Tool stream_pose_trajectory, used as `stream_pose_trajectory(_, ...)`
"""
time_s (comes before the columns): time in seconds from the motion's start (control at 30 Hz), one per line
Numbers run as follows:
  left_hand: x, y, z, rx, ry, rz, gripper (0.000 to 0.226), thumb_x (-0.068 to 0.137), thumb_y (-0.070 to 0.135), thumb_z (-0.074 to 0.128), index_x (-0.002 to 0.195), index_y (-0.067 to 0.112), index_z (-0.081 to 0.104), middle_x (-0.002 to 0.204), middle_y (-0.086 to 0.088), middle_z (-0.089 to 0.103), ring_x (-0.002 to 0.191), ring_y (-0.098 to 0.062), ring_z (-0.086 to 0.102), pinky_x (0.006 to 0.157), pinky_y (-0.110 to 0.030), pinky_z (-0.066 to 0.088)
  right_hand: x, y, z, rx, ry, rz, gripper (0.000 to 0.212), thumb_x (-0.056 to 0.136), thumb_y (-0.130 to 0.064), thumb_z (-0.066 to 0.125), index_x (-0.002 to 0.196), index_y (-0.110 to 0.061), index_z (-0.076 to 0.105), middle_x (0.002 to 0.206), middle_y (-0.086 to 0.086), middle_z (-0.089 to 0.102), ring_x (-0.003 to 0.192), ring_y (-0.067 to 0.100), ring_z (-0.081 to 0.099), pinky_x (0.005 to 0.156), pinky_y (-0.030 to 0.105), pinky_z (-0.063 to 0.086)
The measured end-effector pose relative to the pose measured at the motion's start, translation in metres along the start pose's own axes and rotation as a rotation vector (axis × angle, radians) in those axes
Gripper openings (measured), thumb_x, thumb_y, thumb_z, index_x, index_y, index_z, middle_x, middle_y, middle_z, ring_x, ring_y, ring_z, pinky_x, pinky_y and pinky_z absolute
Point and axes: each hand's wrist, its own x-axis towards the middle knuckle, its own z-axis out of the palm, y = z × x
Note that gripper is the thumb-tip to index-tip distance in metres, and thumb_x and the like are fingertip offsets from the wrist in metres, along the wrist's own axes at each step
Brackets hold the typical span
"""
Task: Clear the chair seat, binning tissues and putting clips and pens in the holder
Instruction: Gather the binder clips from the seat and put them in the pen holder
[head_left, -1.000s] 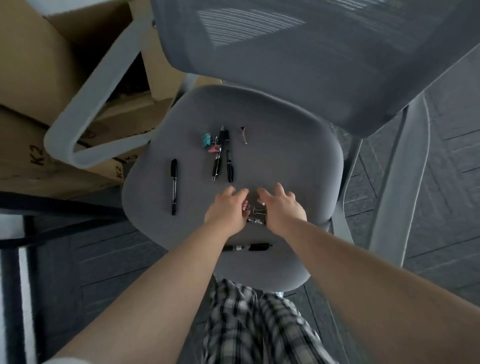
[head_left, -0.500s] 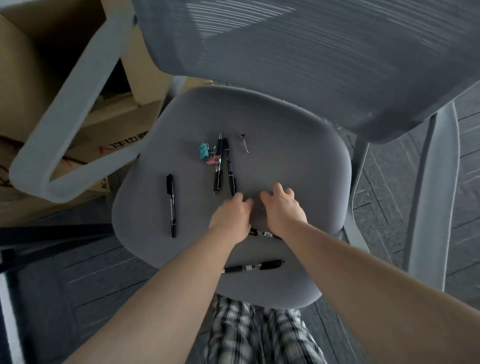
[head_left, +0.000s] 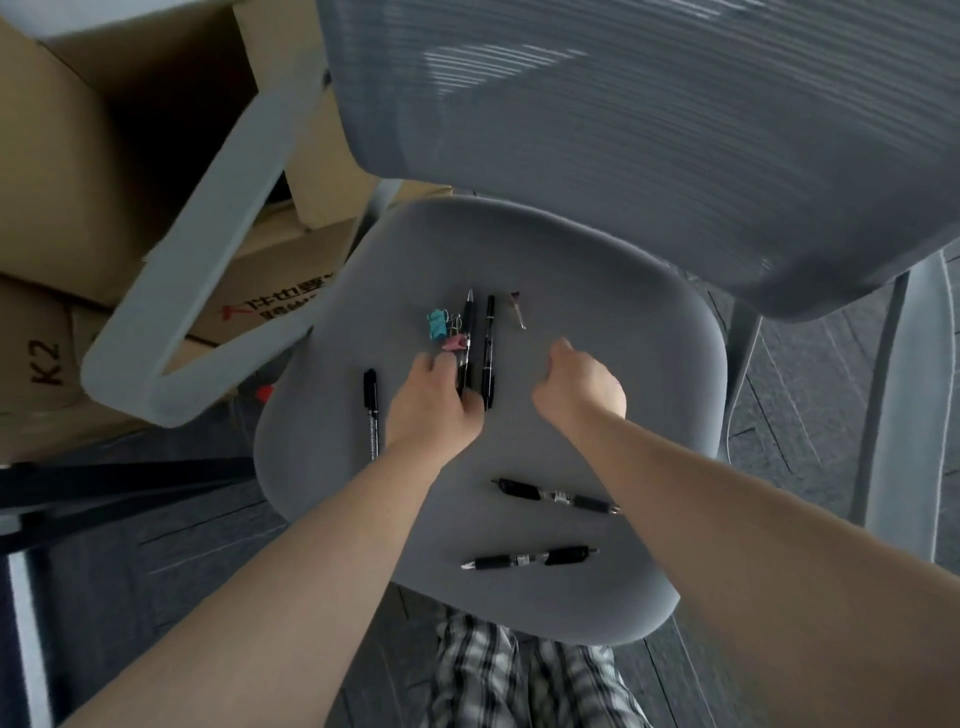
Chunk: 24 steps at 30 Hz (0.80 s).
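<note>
A grey office chair with a mesh backrest (head_left: 649, 130) and pale looped armrests (head_left: 197, 249) stood on dark grey carpet tiles (head_left: 810, 384). Brown cardboard boxes (head_left: 104, 156), one marked "K2", were stacked to the left behind the armrest. Daylight fell in streaks across the mesh.

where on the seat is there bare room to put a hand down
Bare patches: the back of the seat under the backrest; the right side beyond the right hand; the front left corner below the lone pen. Crowded: the middle, where the left hand meets two pens and the clips, and the front, with two more pens.
</note>
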Motion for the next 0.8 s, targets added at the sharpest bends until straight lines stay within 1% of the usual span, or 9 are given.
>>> stream_pose_trajectory(0.07,0.018,-0.008,-0.013,-0.046,0.047,-0.025,0.042,0.086,0.035,0.062,0.114,0.009,0.047,0.108,-0.013,0.052,0.079,-0.032,0.056,0.065,-0.035,0.044,0.009,-0.012,-0.006,0.038,0.04,-0.022,0.021,0.083,-0.003,0.042,0.1,-0.014,0.041,0.084,0.006,0.049,0.075,0.031,0.049,0.049,0.026,0.031)
stream_pose_trajectory(0.17,0.041,-0.018,-0.022,-0.062,0.05,-0.025,0.07,0.078,0.047,0.07,0.132,0.016,0.04,0.118,-0.015,0.05,0.097,-0.037,0.06,0.076,-0.04,0.049,0.024,-0.027,-0.011,0.085,0.086,-0.053,0.029,0.086,-0.001,0.04,0.113,-0.011,0.042,0.098,0.007,0.045,0.079,0.031,0.046,0.059,0.032,0.036)
stream_pose_trajectory(0.3,0.063,-0.023,-0.023,-0.019,-0.009,-0.005,0.085,0.074,0.053,0.071,0.142,0.024,0.031,0.124,-0.016,0.047,0.108,-0.036,0.058,0.086,-0.041,0.049,0.045,-0.04,-0.005,0.124,0.14,-0.128,0.039,0.084,0.009,0.04,0.117,-0.012,0.043,0.115,0.01,0.043,0.077,0.032,0.049,0.06,0.032,0.037)
stream_pose_trajectory(0.37,0.07,-0.027,-0.02,-0.001,-0.069,-0.004,0.084,0.075,0.052,0.072,0.143,0.024,0.032,0.125,-0.016,0.048,0.111,-0.036,0.057,0.089,-0.041,0.048,0.054,-0.045,0.001,0.125,0.143,-0.161,0.044,0.084,0.01,0.041,0.122,-0.014,0.041,0.122,0.011,0.039,0.078,0.033,0.052,0.062,0.032,0.04)
stream_pose_trajectory(0.5,0.075,-0.034,-0.012,0.012,-0.102,0.028,0.066,0.082,0.048,0.064,0.137,0.021,0.04,0.119,-0.015,0.052,0.11,-0.038,0.057,0.089,-0.039,0.046,0.066,-0.051,0.011,0.084,0.088,-0.158,0.054,0.088,0.007,0.044,0.135,-0.018,0.035,0.13,0.013,0.033,0.072,0.033,0.049,0.062,0.033,0.039)
stream_pose_trajectory(0.53,0.075,-0.035,-0.011,0.025,-0.106,0.038,0.061,0.084,0.047,0.061,0.134,0.019,0.041,0.118,-0.015,0.052,0.108,-0.039,0.057,0.088,-0.039,0.046,0.067,-0.05,0.012,0.081,0.086,-0.145,0.052,0.088,0.006,0.044,0.133,-0.018,0.037,0.13,0.012,0.033,0.073,0.033,0.05,0.063,0.033,0.04)
stream_pose_trajectory(0.6,0.076,-0.035,-0.011,0.058,-0.121,0.069,0.05,0.086,0.042,0.059,0.125,0.014,0.043,0.114,-0.013,0.052,0.103,-0.039,0.058,0.082,-0.038,0.046,0.067,-0.049,0.013,0.083,0.092,-0.13,0.037,0.09,0.002,0.043,0.123,-0.014,0.045,0.128,0.012,0.035,0.076,0.033,0.051,0.066,0.035,0.042)
stream_pose_trajectory(0.67,0.078,-0.033,-0.011,0.089,-0.14,0.082,0.043,0.085,0.039,0.058,0.114,0.011,0.043,0.111,-0.013,0.051,0.098,-0.04,0.058,0.077,-0.037,0.045,0.067,-0.05,0.013,0.071,0.094,-0.119,0.026,0.092,-0.001,0.041,0.117,-0.009,0.047,0.126,0.014,0.036,0.077,0.035,0.051,0.067,0.036,0.043)
stream_pose_trajectory(0.8,0.082,-0.022,-0.008,0.146,-0.152,0.054,0.039,0.082,0.032,0.057,0.11,0.01,0.041,0.113,-0.013,0.046,0.094,-0.039,0.058,0.07,-0.035,0.041,0.067,-0.053,0.014,0.04,0.058,-0.087,0.034,0.089,0.006,0.042,0.12,-0.007,0.041,0.123,0.017,0.042,0.084,0.036,0.053,0.068,0.036,0.041)
